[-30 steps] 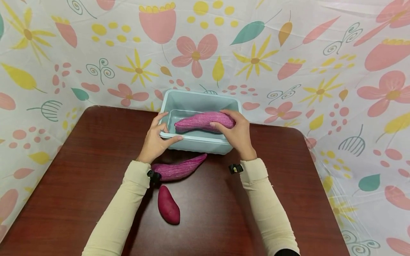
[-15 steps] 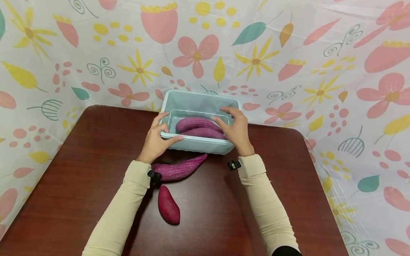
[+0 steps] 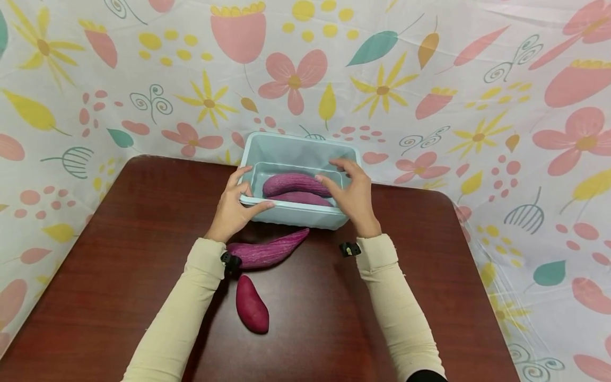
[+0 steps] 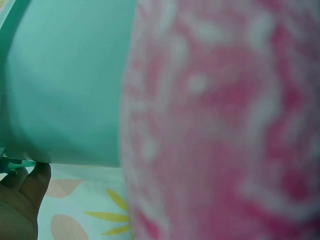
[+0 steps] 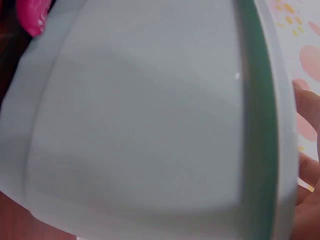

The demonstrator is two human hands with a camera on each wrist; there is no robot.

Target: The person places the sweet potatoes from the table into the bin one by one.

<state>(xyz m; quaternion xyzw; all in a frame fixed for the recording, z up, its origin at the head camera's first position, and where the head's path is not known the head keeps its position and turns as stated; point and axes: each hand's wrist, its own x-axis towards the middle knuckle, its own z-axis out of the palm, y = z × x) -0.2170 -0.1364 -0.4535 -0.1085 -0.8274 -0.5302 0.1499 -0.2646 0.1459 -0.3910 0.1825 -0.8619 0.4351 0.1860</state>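
Observation:
My left hand (image 3: 232,207) grips the front left corner of a pale blue plastic bin (image 3: 305,216), thumb along the front rim and fingers at the left side. Inside the bin lie two long purple vegetables: a striped eggplant (image 3: 293,183) and a smoother one (image 3: 303,198), partly hidden by the front wall. My right hand (image 3: 355,193) is over the bin's right end, fingers spread, thumb overlapping the eggplant's right end. Another striped eggplant (image 3: 267,253) lies on the table before the bin, filling much of the left wrist view as a pink-and-white streaked surface (image 4: 215,120).
A dark red sweet potato (image 3: 252,307) lies on the brown wooden table (image 3: 315,329), nearer me than the loose eggplant. A flower-printed cloth (image 3: 382,95) hangs right behind the bin and along both sides.
My right hand has let go of the striped eggplant, which dropped onto the bin's floor beside the smoother one. My left hand has kept its place on the bin.

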